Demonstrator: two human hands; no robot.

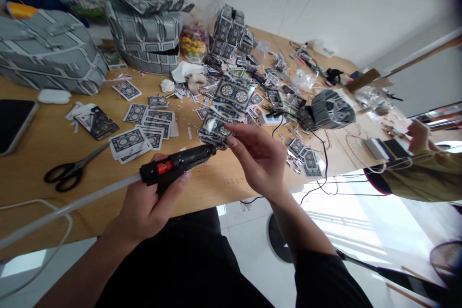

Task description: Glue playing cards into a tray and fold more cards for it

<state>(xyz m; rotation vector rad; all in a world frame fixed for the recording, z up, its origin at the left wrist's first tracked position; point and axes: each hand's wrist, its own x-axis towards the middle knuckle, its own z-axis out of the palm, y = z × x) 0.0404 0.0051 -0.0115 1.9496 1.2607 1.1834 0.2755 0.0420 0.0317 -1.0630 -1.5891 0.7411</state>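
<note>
My left hand (pixel 149 204) is wrapped round the grip of a black hot glue gun (pixel 191 158). A long whitish glue stick (pixel 97 196) sticks out of its rear end towards the lower left. The gun's nozzle meets the lower edge of a piece made of patterned playing cards (pixel 228 101). That lower edge is pinched between the thumb and fingers of my right hand (pixel 258 156). Loose playing cards (pixel 155 122) lie to the left of the piece, and black-handled scissors (pixel 74 171) rest beside them.
Large grey card-built shapes (pixel 46 53) stand at the back left. Card scraps (pixel 285 91) and a power strip (pixel 270 119) with black cables lie behind my right hand. A phone (pixel 14 122) is at the left edge. Another person's hand (pixel 418 135) is at the far right.
</note>
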